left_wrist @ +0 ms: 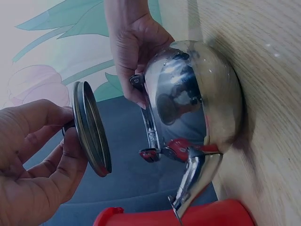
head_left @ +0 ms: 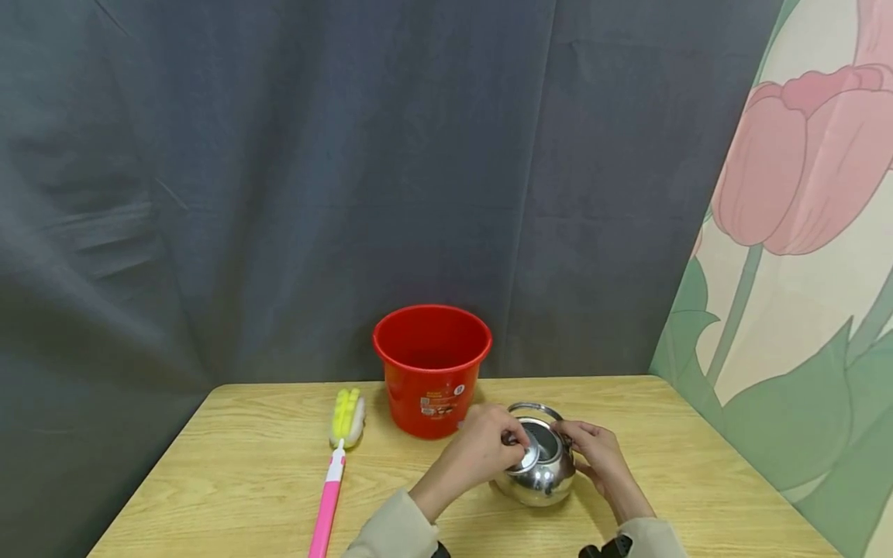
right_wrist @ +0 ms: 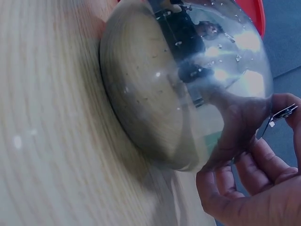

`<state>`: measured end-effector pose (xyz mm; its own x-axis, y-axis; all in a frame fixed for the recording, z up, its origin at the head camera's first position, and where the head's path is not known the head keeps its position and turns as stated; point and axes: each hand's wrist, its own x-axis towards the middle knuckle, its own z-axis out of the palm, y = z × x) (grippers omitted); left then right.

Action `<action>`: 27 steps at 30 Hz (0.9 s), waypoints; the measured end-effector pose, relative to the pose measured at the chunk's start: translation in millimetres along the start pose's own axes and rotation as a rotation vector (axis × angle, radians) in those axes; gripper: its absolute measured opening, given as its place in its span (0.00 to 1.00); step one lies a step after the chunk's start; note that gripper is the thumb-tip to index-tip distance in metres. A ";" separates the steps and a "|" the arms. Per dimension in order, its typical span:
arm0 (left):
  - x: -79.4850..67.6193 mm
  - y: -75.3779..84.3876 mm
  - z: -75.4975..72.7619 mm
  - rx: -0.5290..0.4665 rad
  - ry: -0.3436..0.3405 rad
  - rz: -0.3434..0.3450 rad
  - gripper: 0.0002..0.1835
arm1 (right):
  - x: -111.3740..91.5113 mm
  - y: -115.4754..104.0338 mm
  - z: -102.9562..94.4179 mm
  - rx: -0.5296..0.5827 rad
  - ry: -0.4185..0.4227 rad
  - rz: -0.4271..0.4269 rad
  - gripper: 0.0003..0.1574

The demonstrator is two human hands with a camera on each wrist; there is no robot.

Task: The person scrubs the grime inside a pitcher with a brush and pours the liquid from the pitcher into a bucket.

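Note:
A shiny steel kettle (head_left: 542, 487) stands on the table with its top opening uncovered. My left hand (head_left: 483, 443) pinches the dark knob of the round metal lid (left_wrist: 91, 132), which is tilted and apart from the kettle in the left wrist view. On the other side, my right hand (head_left: 604, 456) holds the kettle, with its thumb near the handle bracket and its fingers curled against the wall. The kettle's hoop handle (head_left: 536, 406) leans toward the far side. In the left wrist view the spout (left_wrist: 203, 175) points toward the red bucket. Droplets dot the kettle's polished surface.
A red bucket (head_left: 434, 403) stands behind the kettle, near the table's far edge. To the left lies a brush (head_left: 329, 500) with a pink and white handle and a yellow and white head. A dark grey curtain (head_left: 335, 186) hangs behind the wooden table (head_left: 230, 473).

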<state>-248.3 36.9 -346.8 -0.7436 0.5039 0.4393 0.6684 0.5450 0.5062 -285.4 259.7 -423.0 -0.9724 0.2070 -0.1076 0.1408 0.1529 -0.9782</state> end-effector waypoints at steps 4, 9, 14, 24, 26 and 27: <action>-5.3 -5.7 -1.2 -0.027 0.024 0.011 0.07 | -1.4 -0.1 -0.2 0.001 0.008 -0.007 0.29; -10.6 -12.4 0.1 -0.045 0.041 0.007 0.07 | -1.7 0.7 -1.0 0.022 0.029 0.001 0.27; -16.7 -15.9 0.7 -0.077 0.015 -0.046 0.07 | -2.2 1.7 -0.6 0.029 0.036 0.006 0.27; -28.3 -25.6 -2.8 -0.037 -0.028 -0.088 0.06 | -2.3 1.9 0.2 0.056 0.037 -0.004 0.25; -30.7 -28.7 -2.2 -0.028 -0.031 -0.084 0.06 | -2.4 2.7 0.1 0.064 0.036 -0.003 0.24; -31.7 -29.9 -1.8 -0.032 -0.035 -0.089 0.07 | -2.6 3.1 0.1 0.067 0.036 -0.001 0.24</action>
<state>-244.8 3.4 -374.6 -0.7987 0.4778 0.3659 0.5985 0.5669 0.5660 -282.5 259.6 -425.7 -0.9650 0.2418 -0.1011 0.1256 0.0885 -0.9881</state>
